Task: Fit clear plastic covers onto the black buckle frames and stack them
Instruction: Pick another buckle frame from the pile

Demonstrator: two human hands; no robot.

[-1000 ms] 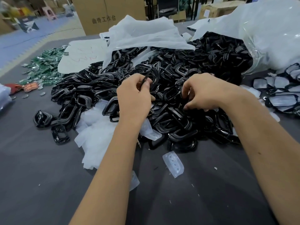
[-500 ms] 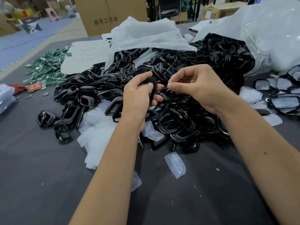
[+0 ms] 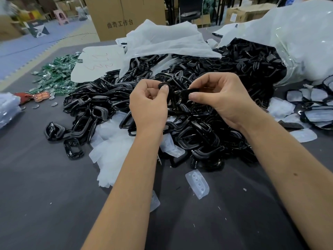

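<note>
A big heap of black buckle frames [image 3: 203, 134] covers the middle of the grey table. Above it my left hand [image 3: 148, 107] and my right hand [image 3: 221, 100] both pinch one black buckle frame [image 3: 177, 95] between thumb and fingers, held just over the heap. Clear plastic covers [image 3: 111, 148] lie in a pale pile under my left forearm, and a single clear cover [image 3: 197, 184] lies alone on the table near me. Frames with covers fitted [image 3: 315, 105] lie in a group at the right edge.
A large clear plastic bag [image 3: 295, 42] spilling more frames lies at the back right. White sheets [image 3: 162, 42] lie behind the heap, green packets [image 3: 55, 76] at the left, a cardboard box [image 3: 124, 17] beyond the table. Bare grey table [image 3: 45, 204] lies near me.
My right hand came up out of the heap to meet my left hand. Both now hold the one frame, raised slightly above the heap.
</note>
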